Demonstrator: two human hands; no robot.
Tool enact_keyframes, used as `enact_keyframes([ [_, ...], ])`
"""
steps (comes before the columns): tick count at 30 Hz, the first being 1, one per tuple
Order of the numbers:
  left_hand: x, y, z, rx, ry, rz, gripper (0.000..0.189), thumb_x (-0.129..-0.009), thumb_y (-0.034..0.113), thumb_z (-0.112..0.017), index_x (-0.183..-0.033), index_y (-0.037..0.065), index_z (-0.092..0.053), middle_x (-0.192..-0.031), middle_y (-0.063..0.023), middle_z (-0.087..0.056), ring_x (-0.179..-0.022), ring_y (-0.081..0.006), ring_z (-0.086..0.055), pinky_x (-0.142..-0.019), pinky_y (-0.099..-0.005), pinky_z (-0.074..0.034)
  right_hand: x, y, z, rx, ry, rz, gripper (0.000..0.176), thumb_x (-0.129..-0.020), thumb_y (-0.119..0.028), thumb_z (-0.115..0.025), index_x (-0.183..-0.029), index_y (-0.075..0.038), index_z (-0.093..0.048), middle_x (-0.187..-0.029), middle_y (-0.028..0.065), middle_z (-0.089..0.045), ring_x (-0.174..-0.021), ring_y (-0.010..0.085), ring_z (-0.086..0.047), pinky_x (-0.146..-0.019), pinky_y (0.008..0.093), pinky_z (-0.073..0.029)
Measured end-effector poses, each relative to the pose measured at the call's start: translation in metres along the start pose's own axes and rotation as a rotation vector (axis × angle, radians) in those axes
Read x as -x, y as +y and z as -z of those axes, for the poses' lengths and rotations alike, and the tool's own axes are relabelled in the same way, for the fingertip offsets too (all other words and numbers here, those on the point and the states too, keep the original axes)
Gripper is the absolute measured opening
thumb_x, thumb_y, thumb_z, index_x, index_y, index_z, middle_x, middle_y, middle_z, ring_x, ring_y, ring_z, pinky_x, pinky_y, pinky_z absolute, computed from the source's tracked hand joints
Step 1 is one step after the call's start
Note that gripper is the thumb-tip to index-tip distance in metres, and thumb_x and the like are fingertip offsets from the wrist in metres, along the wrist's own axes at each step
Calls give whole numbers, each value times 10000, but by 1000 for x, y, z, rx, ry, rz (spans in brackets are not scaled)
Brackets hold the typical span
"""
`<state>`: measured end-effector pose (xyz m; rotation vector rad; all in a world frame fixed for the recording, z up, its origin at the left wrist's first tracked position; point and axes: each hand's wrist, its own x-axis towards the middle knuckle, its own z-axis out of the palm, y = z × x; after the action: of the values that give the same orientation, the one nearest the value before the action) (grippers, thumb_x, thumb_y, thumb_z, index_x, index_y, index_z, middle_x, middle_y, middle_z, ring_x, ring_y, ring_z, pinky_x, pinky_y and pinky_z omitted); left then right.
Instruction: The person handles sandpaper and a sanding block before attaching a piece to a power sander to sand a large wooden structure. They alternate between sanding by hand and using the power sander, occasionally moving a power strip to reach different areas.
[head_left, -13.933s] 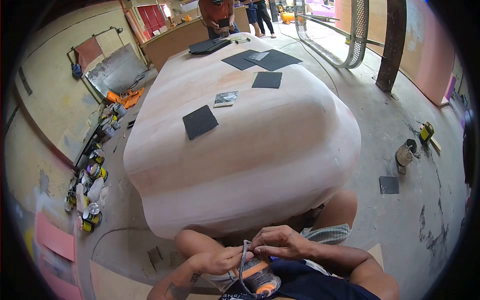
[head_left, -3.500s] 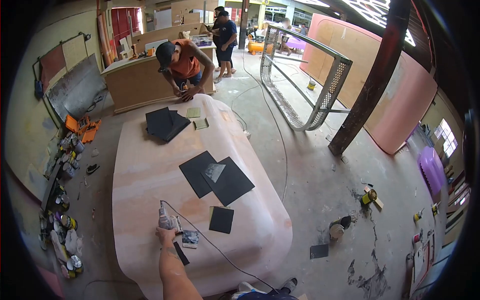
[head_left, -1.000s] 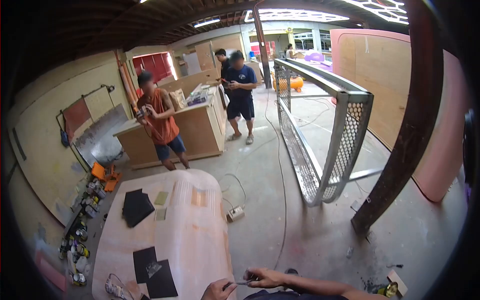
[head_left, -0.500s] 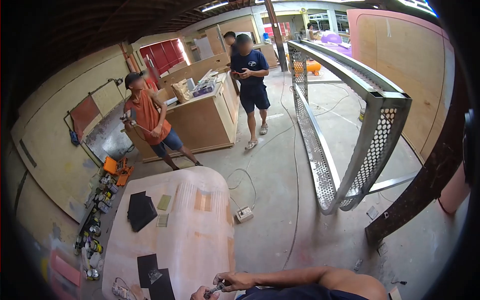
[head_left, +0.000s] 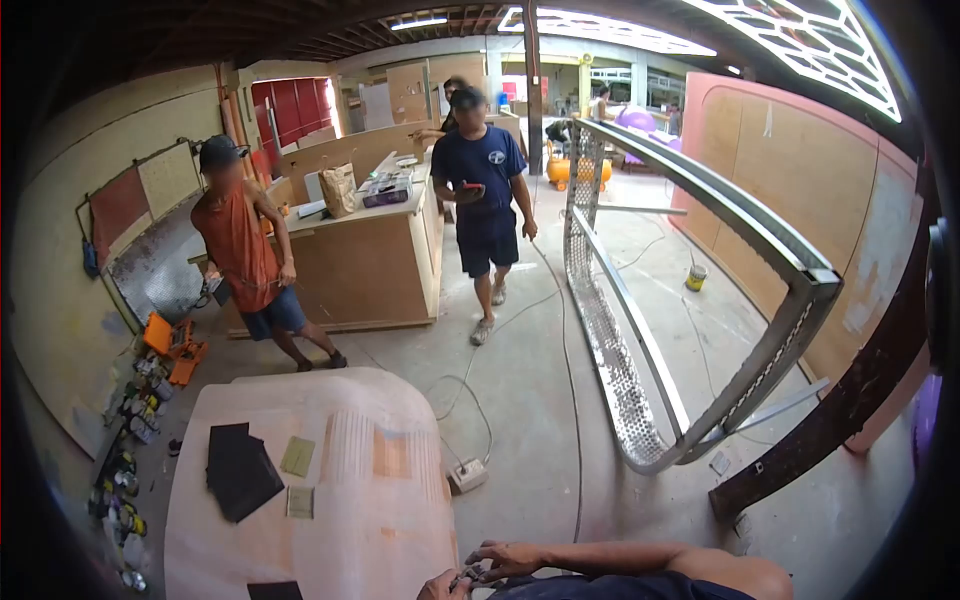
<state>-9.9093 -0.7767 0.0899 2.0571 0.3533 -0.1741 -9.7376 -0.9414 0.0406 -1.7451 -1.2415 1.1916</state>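
At the bottom edge, my left hand is closed around a small grey object, too small and partly covered to name. My right hand reaches in from the right, its fingers bent onto the same object. Both hands are beside the right edge of a large pale pink moulded panel. On the panel lie dark sheets, a green square pad and a greyish square pad. Another dark sheet is cut off by the lower frame edge.
A perforated metal frame stands at the right beside a dark leaning post. A cable and a socket box lie on the floor. One person in orange and another in navy stand near a wooden counter. Cans line the left.
My view has tilted up and shifted, and my hands appear further right, still together on the small object. The person in navy has lowered one arm; the person in orange has lowered the held item.
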Motion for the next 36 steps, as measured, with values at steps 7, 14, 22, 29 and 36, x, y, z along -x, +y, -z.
enact_keyframes([
  [7, -72, -74, 68, -27, 206, 59, 261, -988, 243, -574, -1113, 28, -651, -1011, -229, -699, -956, -376, -686, -813, -424, -533, -16, 36, 67, -54, 276, -322, 538, -963, -452, -610, -1337, -67, -592, -1234, 182, -630, -1091, 302, -631, -964, 401, -503],
  [14, -92, -106, 104, 142, 656, 173, 272, -1001, 250, -588, -1105, 14, -674, -1006, -135, -711, -923, -224, -660, -824, -354, -513, -52, 69, 109, -226, 210, -334, 511, -975, -423, -618, -1296, -26, -625, -1141, 118, -687, -954, 205, -675, -859, 344, -536],
  [22, -61, -122, 115, 227, 1169, 313, 259, -1012, 243, -565, -1076, 3, -638, -953, -116, -664, -846, -195, -595, -736, -350, -488, -145, 49, 246, -310, 222, -232, 506, -981, -466, -596, -1289, -66, -628, -1122, 69, -679, -952, 178, -666, -777, 329, -548],
  [29, -17, -115, 112, 111, 1379, 327, 279, -1016, 181, -491, -1117, -34, -637, -1045, -135, -655, -962, -255, -588, -894, -367, -460, -155, -130, 467, -188, 606, 526, 323, -957, -294, -639, -1190, -70, -658, -920, 22, -661, -803, 120, -621, -724, 276, -520],
  [36, -16, -125, 126, 261, 1239, 528, 360, -1042, 265, -451, -1186, -9, -635, -1105, -142, -660, -987, -292, -609, -901, -400, -476, -2, -384, 466, 390, 1068, 1545, 140, -954, -135, -585, -1035, -26, -619, -910, 37, -642, -741, 118, -597, -651, 266, -474],
])
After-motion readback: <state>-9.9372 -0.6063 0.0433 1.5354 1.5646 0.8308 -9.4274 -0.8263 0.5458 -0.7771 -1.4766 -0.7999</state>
